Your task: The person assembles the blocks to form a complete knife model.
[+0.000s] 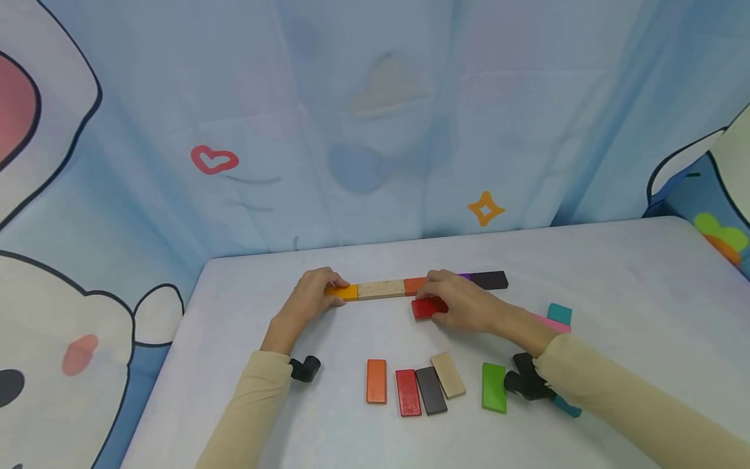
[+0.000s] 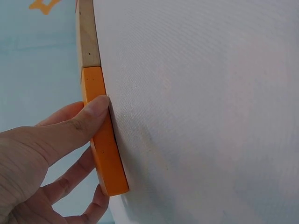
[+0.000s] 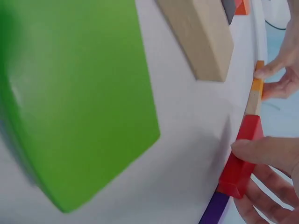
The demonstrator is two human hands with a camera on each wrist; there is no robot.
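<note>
A person's right hand [image 1: 469, 303] pinches a glossy red oblong block of seemingly painted wood [image 1: 424, 309] just on the near side of a straight multicoloured row of oblong blocks [image 1: 381, 289].
The left hand [image 1: 307, 296] grips the yellow-orange painted oblong block [image 1: 346, 293] at the row's left end, thumb opposite fingers. The red block looks light, rigid and hard to damage, though its smooth coat may slip in a loose pinch. Its long sides, near the middle, seem the best hold, with the short ends left free; whether it touches the white cloth-like tabletop [image 1: 644, 280] is unclear.
</note>
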